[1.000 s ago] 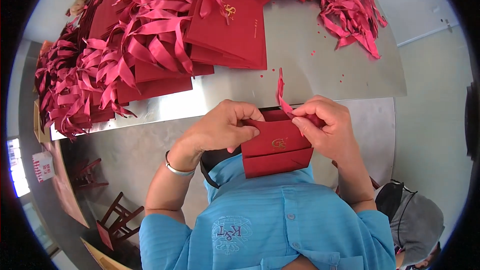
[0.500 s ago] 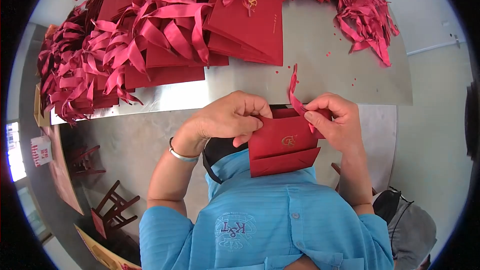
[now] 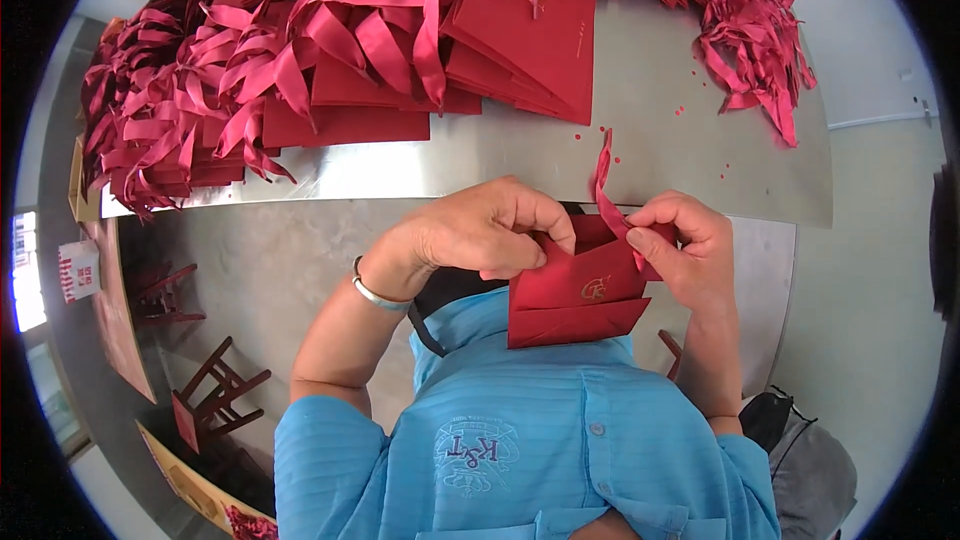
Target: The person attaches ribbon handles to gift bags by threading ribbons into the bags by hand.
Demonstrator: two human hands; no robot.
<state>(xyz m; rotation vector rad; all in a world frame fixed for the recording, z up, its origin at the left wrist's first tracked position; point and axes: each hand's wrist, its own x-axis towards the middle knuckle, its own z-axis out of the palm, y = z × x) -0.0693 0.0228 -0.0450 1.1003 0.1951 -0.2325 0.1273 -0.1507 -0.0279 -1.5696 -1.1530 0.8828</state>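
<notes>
A small red paper gift bag (image 3: 580, 285) with a gold emblem is held up in front of my chest, its top partly open and its base flap folded. My left hand (image 3: 480, 225) is closed at the bag's upper left, thumb and fingers gripping the rim, fingertips partly inside the mouth. At the upper right, my right hand (image 3: 690, 245) pinches the bag's edge together with a dark pink ribbon (image 3: 603, 180). One end of that ribbon stands up above the bag; where it passes through the paper is hidden by my fingers.
A metal table (image 3: 650, 80) lies just beyond my hands. On it are stacked red bags (image 3: 535, 35) with pink ribbon handles, and a ribbon heap (image 3: 745, 50) at right. Small red paper dots (image 3: 680, 111) lie scattered. A wooden stool (image 3: 220, 390) stands at lower left.
My left fingers have moved right along the bag's rim and reach further into its mouth. The front panel now bends inward. My right hand keeps its pinch.
</notes>
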